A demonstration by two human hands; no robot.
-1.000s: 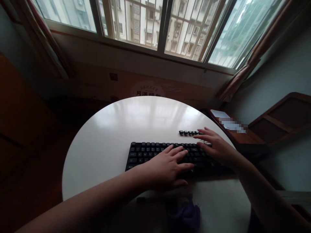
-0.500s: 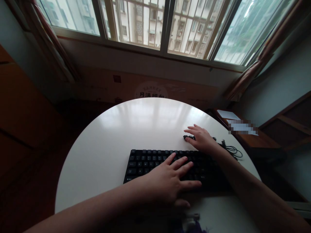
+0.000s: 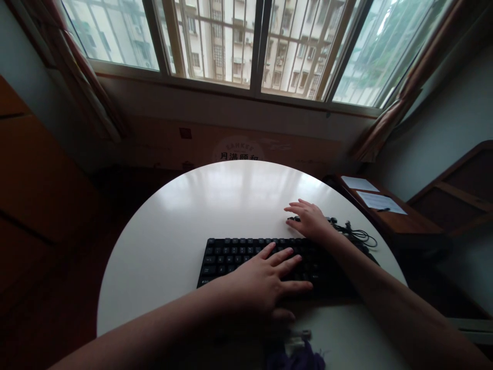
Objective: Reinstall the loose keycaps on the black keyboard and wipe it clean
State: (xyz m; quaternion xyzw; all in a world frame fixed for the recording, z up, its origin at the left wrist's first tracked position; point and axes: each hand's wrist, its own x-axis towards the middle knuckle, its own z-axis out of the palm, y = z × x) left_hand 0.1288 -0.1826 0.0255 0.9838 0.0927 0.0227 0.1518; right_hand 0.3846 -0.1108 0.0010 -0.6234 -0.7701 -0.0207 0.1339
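A black keyboard lies on the round white table. My left hand rests flat on the keyboard's middle keys, fingers spread and open. My right hand reaches past the keyboard's far right corner and lies over a short row of loose black keycaps, its fingers stretched over them. Whether any keycap is held I cannot make out. A black cable curls on the table just right of that hand.
A dark purple thing sits at the table's near edge. To the right stands a low wooden side table with papers and a pen. Behind the table are a cardboard box, the window and curtains.
My right hand has left the keyboard's right end and moved back onto the row of keycaps. The left hand stays on the keys. The view shifted slightly.
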